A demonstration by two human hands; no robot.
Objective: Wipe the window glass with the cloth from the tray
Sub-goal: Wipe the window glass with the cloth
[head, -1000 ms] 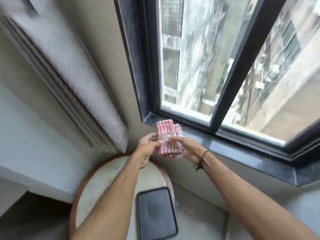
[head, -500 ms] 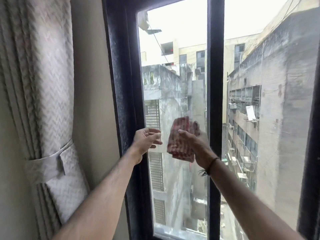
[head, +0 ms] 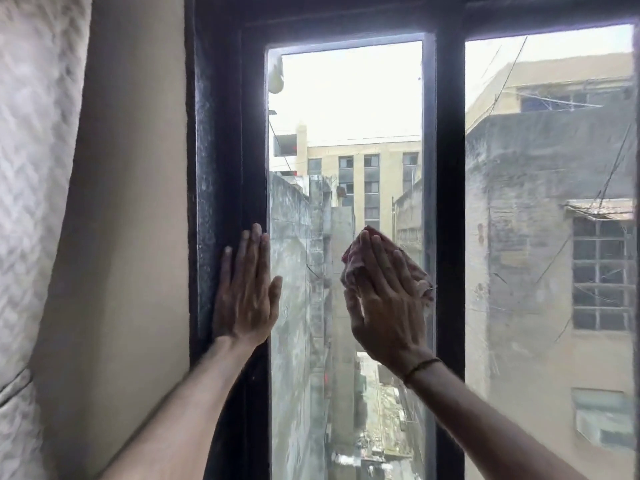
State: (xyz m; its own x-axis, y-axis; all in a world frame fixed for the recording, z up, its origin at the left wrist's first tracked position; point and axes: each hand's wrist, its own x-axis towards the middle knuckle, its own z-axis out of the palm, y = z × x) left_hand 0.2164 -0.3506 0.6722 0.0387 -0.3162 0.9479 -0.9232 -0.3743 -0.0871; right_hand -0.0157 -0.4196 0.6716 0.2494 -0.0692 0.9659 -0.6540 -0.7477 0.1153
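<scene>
My right hand lies flat against the left pane of window glass, pressing a red-and-white striped cloth onto it. Most of the cloth is hidden under my palm and fingers; its edges show at the fingertips and at the right side. My left hand rests flat and open on the black window frame at the pane's left edge, holding nothing. The tray is out of view.
A black vertical mullion separates the left pane from a second pane on the right. A white textured curtain hangs at the far left beside a beige wall strip. Buildings show through the glass.
My view has tilted up from the sill and table to the window. My left hand let go of the cloth and moved onto the frame. My right hand raised the cloth and pressed it to the glass.
</scene>
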